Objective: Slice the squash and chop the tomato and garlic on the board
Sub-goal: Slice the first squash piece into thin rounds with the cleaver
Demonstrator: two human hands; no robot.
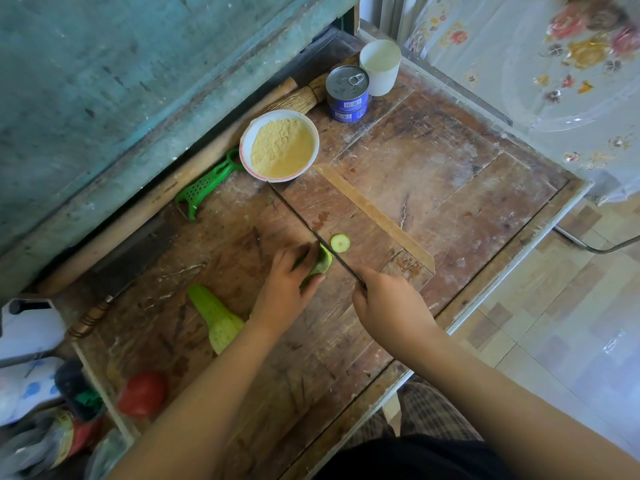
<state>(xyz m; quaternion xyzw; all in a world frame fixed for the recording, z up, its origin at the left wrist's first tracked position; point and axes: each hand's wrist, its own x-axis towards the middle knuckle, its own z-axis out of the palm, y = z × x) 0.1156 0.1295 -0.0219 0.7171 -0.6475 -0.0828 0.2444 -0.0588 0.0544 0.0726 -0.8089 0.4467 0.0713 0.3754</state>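
1. The right hand (388, 299) is clenched around the handle of a knife (304, 226), blade edge-on against the cut end of a green squash piece (320, 263)
2. The left hand (285, 289) grasps that piece, fingers curled over it; its long axis runs from the hand toward the blade
3. One round slice (340, 243) lies just beyond the blade
4. A second squash piece (216, 318) lies nearer the board's left edge, narrow end pointing to the wall
5. A tomato (142, 394) sits at the near left corner of the worn wooden board (450, 188)
6. A bowl of yellow flour (280, 145), a green peeler (204, 183) and two stacked tins (347, 93) line the far edge by a teal wall

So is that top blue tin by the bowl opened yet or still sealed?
Still sealed. The top blue tin has its lid flat and whole with the pull ring lying down on it, beside the white cup.
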